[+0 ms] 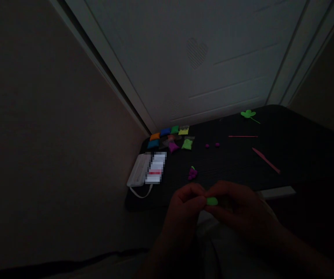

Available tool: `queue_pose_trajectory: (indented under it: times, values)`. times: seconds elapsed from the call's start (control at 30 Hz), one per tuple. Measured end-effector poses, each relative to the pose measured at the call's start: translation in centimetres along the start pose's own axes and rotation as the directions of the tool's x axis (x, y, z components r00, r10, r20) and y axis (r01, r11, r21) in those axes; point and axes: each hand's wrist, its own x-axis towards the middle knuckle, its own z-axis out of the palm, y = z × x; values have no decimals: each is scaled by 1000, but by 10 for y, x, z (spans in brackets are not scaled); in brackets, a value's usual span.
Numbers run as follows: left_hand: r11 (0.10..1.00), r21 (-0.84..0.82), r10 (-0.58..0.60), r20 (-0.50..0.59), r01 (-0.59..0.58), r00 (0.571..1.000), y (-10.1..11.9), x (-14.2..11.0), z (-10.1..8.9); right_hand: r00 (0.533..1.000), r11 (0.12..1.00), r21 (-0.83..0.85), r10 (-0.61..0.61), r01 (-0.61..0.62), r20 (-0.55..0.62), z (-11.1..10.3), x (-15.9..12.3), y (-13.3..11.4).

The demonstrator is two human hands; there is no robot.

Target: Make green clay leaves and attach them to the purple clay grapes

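Observation:
A small, rounded piece of light green modelling clay [212, 201] is held between my two hands, just in front of the table's near edge. My left hand [186, 209] is closed, its thumb and fingertips pinching the left end of the clay. From the right, my right hand [238, 203] grips the same piece with bent fingers and thumb. Just beyond my left hand, a purple clay grape bunch [192, 173] with a green tip lies on the table. Farther back sit two small purple clay balls [217, 145].
On the dark table [222, 164] lie a pink clay knife [265, 160], a thin pink stick [243, 136] and a green flower shape [248, 114]. Several colored clay packets [187, 144] lie back left, near a clear plastic case [139, 170] and a blurred-out lit screen [156, 167].

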Motion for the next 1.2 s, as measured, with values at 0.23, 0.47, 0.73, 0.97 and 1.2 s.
queue_pose_trajectory:
  times: [0.23, 0.47, 0.73, 0.97, 1.2]
  values:
    - [1000, 0, -8, -15, 8, 1000, 1, 0, 0, 1000, 999, 39, 13, -13, 2, -1, 0, 0]
    - [1000, -11, -22, -9, 22, 1000, 1, 0, 1, 999, 995, 88, 36, -37, 10, 1, -2, 2]
    - [1000, -8, -4, 18, 4, 1000, 0, 1, 0, 999, 991, 122, 54, -53, -4, 1, -4, 6]
    - [1000, -22, -14, -5, 14, 1000, 0, 1, 1, 997, 979, 189, 77, -76, 3, 1, -5, 8]
    - [998, -60, -15, -15, 14, 1000, -1, 0, 2, 987, 938, 310, 160, -156, 11, 3, -6, 12]
